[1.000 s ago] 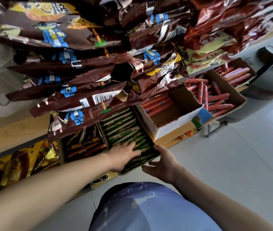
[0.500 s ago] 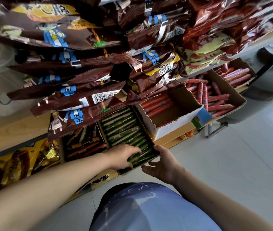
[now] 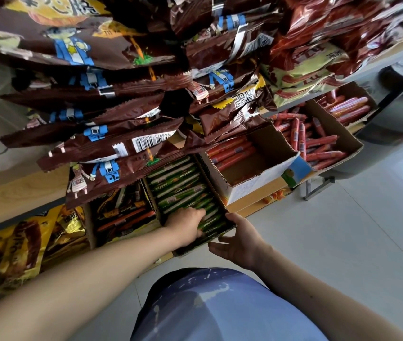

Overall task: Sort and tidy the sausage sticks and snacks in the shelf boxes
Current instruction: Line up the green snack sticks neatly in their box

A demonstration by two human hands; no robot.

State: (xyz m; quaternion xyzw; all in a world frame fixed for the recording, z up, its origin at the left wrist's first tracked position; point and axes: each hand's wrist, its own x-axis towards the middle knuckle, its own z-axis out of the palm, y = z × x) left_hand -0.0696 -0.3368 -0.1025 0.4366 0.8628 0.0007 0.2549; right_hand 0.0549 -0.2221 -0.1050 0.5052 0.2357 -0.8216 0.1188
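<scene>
A single wide-angle camera sits on the person's head, facing forward and steeply down at a shelf unit (image 3: 11, 195) close in front. The brown snack bags (image 3: 112, 148) on the upper level are nearest the lens and fill the upper frame. They overhang the boxes below, which are seen obliquely from above. Both forearms enter from the lower corners. The left hand (image 3: 187, 223) and right hand (image 3: 241, 241) meet just below centre at the box (image 3: 195, 248) of green sticks (image 3: 178, 185). Blue clothing (image 3: 208, 306) fills the bottom edge, and pale floor (image 3: 355, 242) the right side.
</scene>
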